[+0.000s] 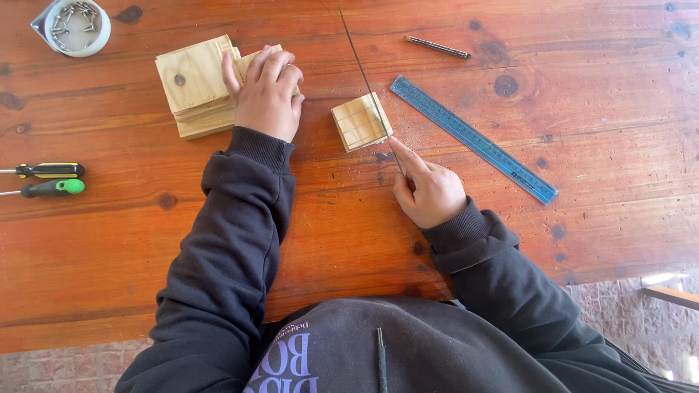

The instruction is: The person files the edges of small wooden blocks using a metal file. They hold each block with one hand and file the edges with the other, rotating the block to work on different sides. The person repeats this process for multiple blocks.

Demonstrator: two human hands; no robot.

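— What are your hands doing?

— My left hand (266, 93) lies flat, fingers close together, on a stack of pale wooden blocks (196, 86) at the far left of the wooden table (145, 240). My right hand (428, 191) is loosely curled, thumb and forefinger pinching the near end of a thin dark rod (364, 76), forefinger stretched out along it.

— Which way does that rod run?

— Its long axis goes away from me, leaning slightly left: from my fingers it passes the right edge of a small square wooden block (360, 121) and carries on toward the far edge of the table. I cannot tell whether it touches the block or only crosses above it.

— And the small block?

— It sits between my hands, turned a little off square, its top face marked with a grid of lines.

— What else is around?

— Just right of the block lies a blue ruler (473, 138), running diagonally from far-left to near-right. Beyond it is a dark pencil (437, 47). At my far left rest two screwdrivers (51, 179), one with a yellow-and-black handle, one with a green one, both pointing left. In the far-left corner stands a white tub of screws (76, 25).
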